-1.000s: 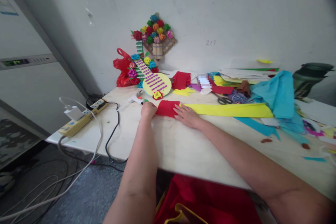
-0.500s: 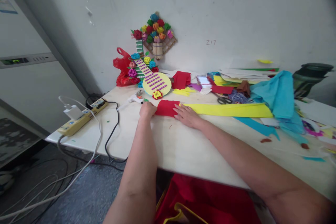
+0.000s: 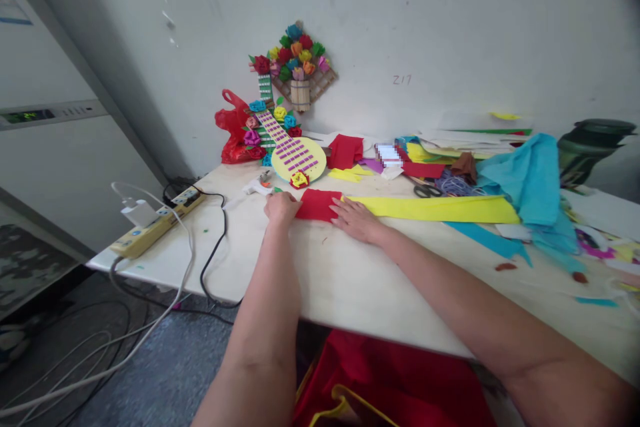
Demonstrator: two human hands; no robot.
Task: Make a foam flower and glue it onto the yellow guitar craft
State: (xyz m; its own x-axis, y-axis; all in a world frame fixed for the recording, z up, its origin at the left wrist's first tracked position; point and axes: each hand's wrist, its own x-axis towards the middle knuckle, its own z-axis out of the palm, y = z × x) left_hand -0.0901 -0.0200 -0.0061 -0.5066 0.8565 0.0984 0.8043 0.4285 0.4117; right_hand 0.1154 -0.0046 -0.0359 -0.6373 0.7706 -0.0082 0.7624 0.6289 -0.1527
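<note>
A folded piece of red crepe paper (image 3: 319,205) lies flat on the table between my hands. My left hand (image 3: 281,207) is closed at its left edge, fingers curled on the paper. Across the paper's right end my right hand (image 3: 356,219) rests flat with its fingers spread. A long yellow crepe paper strip (image 3: 445,209) stretches to the right from beside that hand. Just behind my left hand lies a white glue gun (image 3: 257,185), partly hidden by it.
A yellow power strip (image 3: 157,223) with cords sits at the table's left edge. Behind stand a paper-flower guitar craft (image 3: 299,159) and a red plastic bag (image 3: 233,127). Scissors (image 3: 427,192), blue crepe paper (image 3: 530,177) and a dark green container (image 3: 595,150) are to the right.
Almost nothing differs. My left hand has shifted very slightly on the left edge of the red crepe paper; my right hand stays flat in place.
</note>
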